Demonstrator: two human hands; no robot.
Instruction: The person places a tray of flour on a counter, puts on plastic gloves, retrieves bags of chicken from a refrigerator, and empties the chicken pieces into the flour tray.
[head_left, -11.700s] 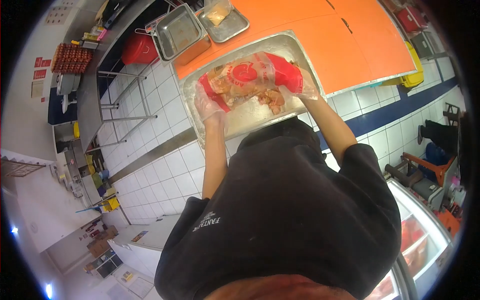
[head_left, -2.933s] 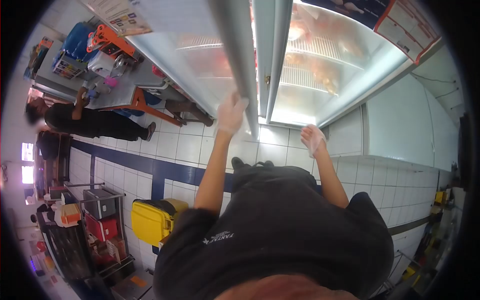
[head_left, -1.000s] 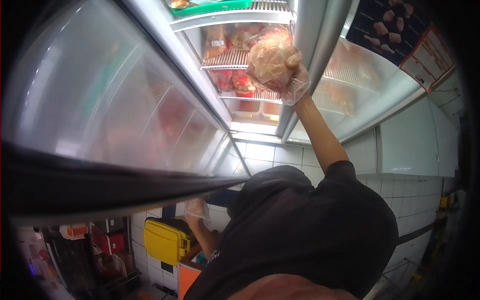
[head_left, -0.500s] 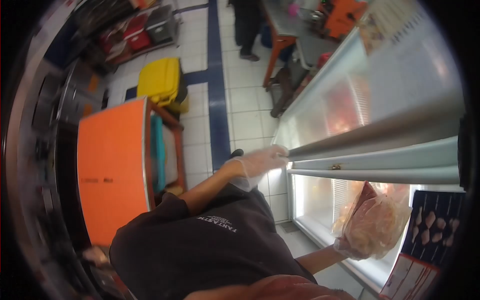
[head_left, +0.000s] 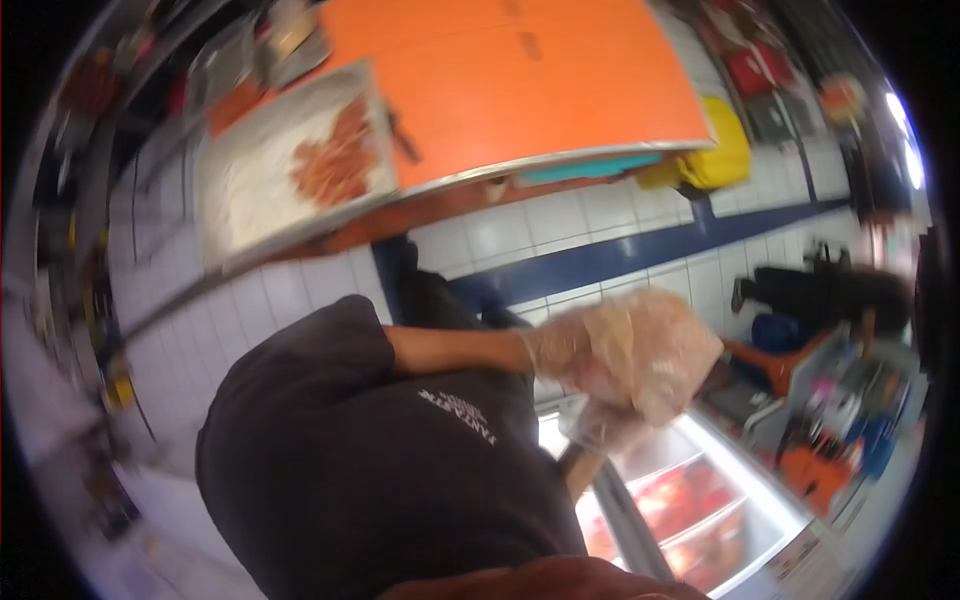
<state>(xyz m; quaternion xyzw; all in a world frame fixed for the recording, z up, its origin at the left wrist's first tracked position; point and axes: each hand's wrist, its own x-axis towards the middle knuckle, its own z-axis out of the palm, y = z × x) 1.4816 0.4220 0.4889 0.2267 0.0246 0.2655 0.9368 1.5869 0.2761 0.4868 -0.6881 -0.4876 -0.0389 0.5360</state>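
A clear plastic bag of pale meat [head_left: 665,350] hangs in front of my body, blurred by motion. My left hand [head_left: 562,350], in a clear plastic glove, has closed on the side of the bag nearest me. Below it my right hand [head_left: 600,425], also gloved, grips the underside of the same bag. The fingers of both hands are partly hidden by the plastic. At the upper left, a metal tray [head_left: 235,195] holds meat pieces [head_left: 335,160] and something whitish.
The orange table [head_left: 500,90] carries the tray, a dark knife-like object [head_left: 402,135] and smaller metal containers [head_left: 225,65]. A yellow bin [head_left: 720,150] stands beyond it. The lit fridge [head_left: 690,500] is at lower right. Another person [head_left: 820,295] is at far right.
The view has swung from the fridge towards the orange table. My left hand has come from the fridge door to the bag, which both hands now hold. The fridge door looks shut.
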